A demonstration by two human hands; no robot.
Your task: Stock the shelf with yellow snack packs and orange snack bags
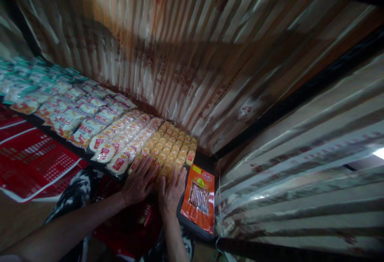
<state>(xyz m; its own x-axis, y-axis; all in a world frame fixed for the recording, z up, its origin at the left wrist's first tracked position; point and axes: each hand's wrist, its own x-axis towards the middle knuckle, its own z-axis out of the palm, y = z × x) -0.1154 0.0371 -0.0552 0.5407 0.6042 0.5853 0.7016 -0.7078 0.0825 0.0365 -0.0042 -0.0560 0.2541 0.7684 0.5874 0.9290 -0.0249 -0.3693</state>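
Note:
My left hand lies with outstretched fingers against the front of the small yellow-wrapped snack packs, which stand in tight rows on a dark shelf. Beside it, my right hand presses the same yellow packs, its fingers also extended. To the left of these come rows of clear-wrapped white round snacks with red labels. Just right of my right hand, an orange flat pouch with a window showing brown sticks lies on the shelf. The fronts of some yellow packs are hidden behind my fingers.
Pale blue and red snack bags and teal bags fill the shelf's left. A red plastic basket stands in front at left. Pleated printed plastic sheeting backs the shelf. A black frame bar slants at right.

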